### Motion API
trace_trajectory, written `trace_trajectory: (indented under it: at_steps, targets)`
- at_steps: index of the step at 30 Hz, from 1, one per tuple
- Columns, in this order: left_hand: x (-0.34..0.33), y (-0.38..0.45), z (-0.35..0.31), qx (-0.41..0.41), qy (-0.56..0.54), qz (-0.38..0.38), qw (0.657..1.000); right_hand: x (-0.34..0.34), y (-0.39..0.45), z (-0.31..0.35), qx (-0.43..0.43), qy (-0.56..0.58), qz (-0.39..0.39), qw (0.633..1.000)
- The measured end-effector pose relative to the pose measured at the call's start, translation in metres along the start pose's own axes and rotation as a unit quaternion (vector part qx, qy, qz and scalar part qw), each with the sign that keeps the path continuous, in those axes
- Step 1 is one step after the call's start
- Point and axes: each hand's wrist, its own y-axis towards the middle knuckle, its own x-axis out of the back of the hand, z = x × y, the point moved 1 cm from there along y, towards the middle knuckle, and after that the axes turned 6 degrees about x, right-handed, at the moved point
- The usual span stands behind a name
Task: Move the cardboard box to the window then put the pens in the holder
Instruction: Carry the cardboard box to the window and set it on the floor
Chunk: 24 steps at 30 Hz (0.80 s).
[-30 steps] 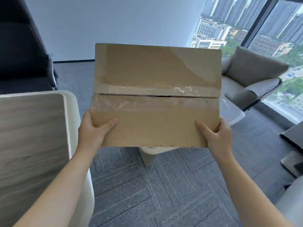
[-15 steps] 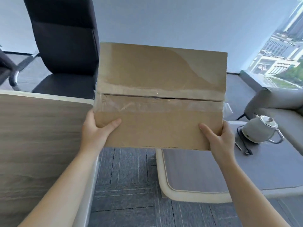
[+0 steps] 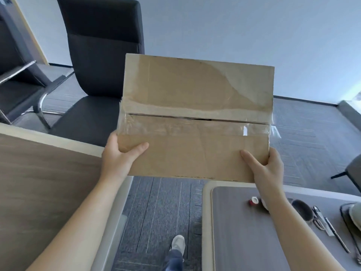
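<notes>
A brown cardboard box [image 3: 195,118], taped along its middle seam, is held in the air at chest height. My left hand [image 3: 119,155] grips its lower left corner with the thumb on top. My right hand [image 3: 267,169] grips its lower right corner the same way. On the grey side table [image 3: 234,231] at the lower right lie pens [image 3: 328,227] beside a dark round holder [image 3: 301,210], partly hidden by my right forearm. The window shows only as a bright sliver at the far right edge.
A wooden desk [image 3: 39,182] fills the lower left. A black office chair [image 3: 101,61] stands behind it. A small red and white object [image 3: 253,201] and a white kettle [image 3: 355,214] sit on the side table. Grey carpet runs between the tables, with my shoe [image 3: 177,243] on it.
The view has swung left, away from the window and armchair, toward the black chair and wall. The box stays in both hands. The side table's pens and holder have come into sight.
</notes>
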Motion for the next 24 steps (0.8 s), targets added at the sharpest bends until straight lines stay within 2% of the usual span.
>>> trace_trajectory:
  at_steps: [14, 24]
  targets:
    - [-0.155, 0.261, -0.045, -0.002, 0.007, 0.037, 0.999, -0.073, 0.283, -0.022, -0.009, 0.008, -0.013, 1.000]
    - [-0.294, 0.470, -0.066, -0.012, 0.015, 0.115, 0.993, -0.115, 0.477, -0.056, -0.022, 0.003, -0.094, 0.995]
